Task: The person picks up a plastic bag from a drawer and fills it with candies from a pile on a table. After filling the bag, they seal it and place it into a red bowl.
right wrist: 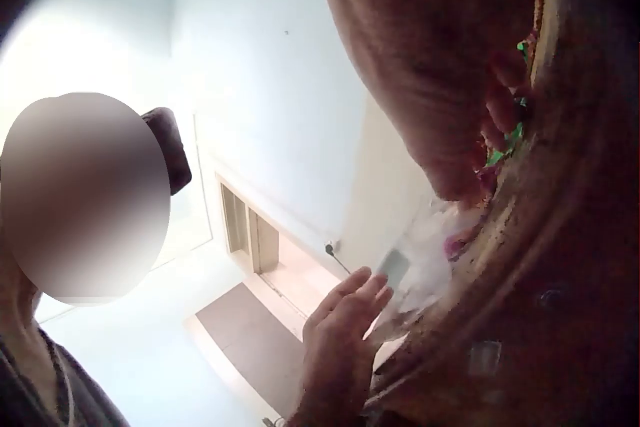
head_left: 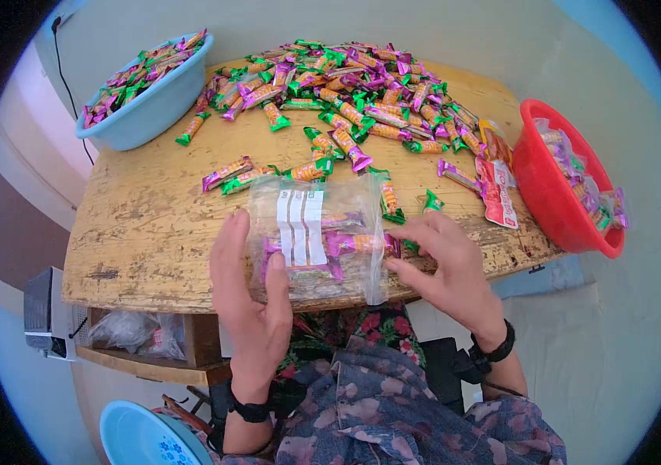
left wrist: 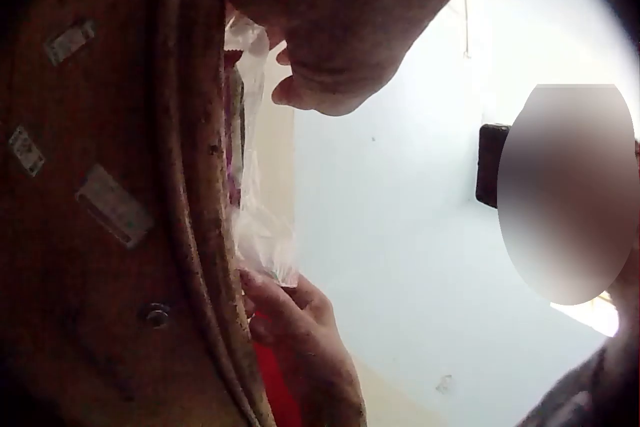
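A clear zip bag (head_left: 264, 203) with a white printed label lies at the table's front edge, its zip mouth facing right. Inside are several wrapped snack sticks in purple and orange. My left hand (head_left: 249, 298) rests at the bag's closed end, fingers fairly straight along its left side, thumb touching the front by the label. In the right wrist view the left hand (right wrist: 340, 342) shows extended fingers beside the plastic. At the bag's mouth my right hand (head_left: 450, 267) pinches the purple end of a snack stick (head_left: 365, 244) between thumb and fingers; most of the stick lies within the bag.
Loose snack sticks (head_left: 330, 77) form a big pile at the table's back. A blue basin (head_left: 140, 116) full of them stands back left. At the right, a red basin (head_left: 547, 194) holds filled bags, beside a red-and-white packet (head_left: 498, 194). An open drawer (head_left: 152, 368) juts out below.
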Demonstrator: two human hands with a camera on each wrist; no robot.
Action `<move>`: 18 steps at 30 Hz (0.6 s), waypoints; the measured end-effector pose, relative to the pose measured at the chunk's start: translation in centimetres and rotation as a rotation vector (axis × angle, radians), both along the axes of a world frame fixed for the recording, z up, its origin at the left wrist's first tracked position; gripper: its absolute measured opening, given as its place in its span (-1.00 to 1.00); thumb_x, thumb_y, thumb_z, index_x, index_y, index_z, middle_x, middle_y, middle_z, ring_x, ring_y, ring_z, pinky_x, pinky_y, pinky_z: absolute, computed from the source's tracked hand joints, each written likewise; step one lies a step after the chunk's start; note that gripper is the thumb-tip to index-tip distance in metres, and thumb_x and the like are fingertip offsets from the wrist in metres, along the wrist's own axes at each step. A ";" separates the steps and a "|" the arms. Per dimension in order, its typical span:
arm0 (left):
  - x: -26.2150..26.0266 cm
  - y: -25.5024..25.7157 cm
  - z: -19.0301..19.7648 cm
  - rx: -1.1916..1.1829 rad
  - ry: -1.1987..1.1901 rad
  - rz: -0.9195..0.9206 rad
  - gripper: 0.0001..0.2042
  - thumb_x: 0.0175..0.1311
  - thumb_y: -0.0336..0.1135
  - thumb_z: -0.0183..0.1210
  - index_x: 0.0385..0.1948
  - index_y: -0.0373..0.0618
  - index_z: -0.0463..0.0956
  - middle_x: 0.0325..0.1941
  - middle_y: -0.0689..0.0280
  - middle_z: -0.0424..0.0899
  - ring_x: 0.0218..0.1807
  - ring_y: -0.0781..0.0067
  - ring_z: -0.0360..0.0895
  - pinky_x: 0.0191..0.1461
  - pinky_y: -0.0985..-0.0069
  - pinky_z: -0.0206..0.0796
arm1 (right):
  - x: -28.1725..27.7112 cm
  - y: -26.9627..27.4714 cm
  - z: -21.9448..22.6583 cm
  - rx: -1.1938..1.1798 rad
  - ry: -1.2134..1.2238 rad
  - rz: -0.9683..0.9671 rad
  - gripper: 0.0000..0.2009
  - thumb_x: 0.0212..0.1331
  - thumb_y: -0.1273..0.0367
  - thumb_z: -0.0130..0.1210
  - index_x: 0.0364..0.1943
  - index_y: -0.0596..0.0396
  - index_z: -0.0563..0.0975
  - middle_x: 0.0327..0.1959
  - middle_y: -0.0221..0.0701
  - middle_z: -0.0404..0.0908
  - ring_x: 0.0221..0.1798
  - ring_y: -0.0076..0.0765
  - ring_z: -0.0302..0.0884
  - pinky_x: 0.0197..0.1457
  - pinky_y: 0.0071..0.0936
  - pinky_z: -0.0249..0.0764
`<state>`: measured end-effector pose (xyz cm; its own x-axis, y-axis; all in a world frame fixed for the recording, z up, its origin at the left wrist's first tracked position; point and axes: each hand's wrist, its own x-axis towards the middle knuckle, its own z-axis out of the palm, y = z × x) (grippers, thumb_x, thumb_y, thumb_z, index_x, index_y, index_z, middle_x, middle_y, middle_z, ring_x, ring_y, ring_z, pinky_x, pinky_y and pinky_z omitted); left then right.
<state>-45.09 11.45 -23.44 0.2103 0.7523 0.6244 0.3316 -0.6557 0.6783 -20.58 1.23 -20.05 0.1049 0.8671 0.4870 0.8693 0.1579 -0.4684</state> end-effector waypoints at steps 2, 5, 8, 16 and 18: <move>0.1 0.1 -0.3 -0.081 -0.021 -0.049 -0.40 0.43 -0.62 0.19 0.52 -0.34 0.33 0.51 -0.12 0.49 0.53 -0.16 0.44 0.61 0.11 0.24 | -0.3 0.0 0.0 -0.026 -0.001 -0.044 -0.74 0.24 0.35 0.42 0.00 0.03 0.73 -0.22 -0.25 0.66 -0.12 -0.03 0.69 -0.11 -0.13 0.60; 0.6 0.3 -0.6 -0.089 -0.003 -0.094 -0.38 0.45 -0.61 0.17 0.56 -0.35 0.28 0.54 -0.15 0.45 0.54 -0.16 0.44 0.62 0.13 0.22 | -0.2 0.6 -0.6 -0.018 -0.028 -0.039 -0.79 0.24 0.37 0.40 -0.07 0.03 0.72 -0.24 -0.26 0.67 -0.13 -0.03 0.70 -0.13 -0.13 0.59; 0.4 0.3 -0.7 -0.104 -0.006 -0.126 -0.36 0.46 -0.62 0.15 0.59 -0.34 0.23 0.60 -0.11 0.39 0.60 -0.08 0.38 0.66 0.16 0.19 | -0.8 1.0 -0.3 -0.026 -0.017 -0.037 -0.86 0.24 0.40 0.38 -0.16 0.04 0.70 -0.27 -0.26 0.69 -0.17 -0.04 0.72 -0.16 -0.15 0.60; 0.2 0.1 -0.5 -0.101 0.047 -0.109 -0.30 0.46 -0.60 0.19 0.63 -0.31 0.17 0.68 0.00 0.32 0.63 0.11 0.36 0.67 0.22 0.21 | -1.6 2.8 -1.3 0.029 0.102 -0.212 -0.92 0.26 0.39 0.33 -0.27 0.04 0.65 -0.40 -0.24 0.69 -0.35 0.00 0.72 -0.30 -0.11 0.58; 0.6 -0.2 -0.3 -0.091 0.044 -0.103 -0.29 0.40 -0.59 0.24 0.61 -0.35 0.20 0.61 -0.14 0.38 0.59 -0.16 0.38 0.63 0.13 0.24 | -1.8 2.9 -1.2 0.025 0.099 -0.172 -0.91 0.27 0.37 0.33 -0.28 0.05 0.65 -0.40 -0.23 0.70 -0.35 0.00 0.73 -0.31 -0.11 0.58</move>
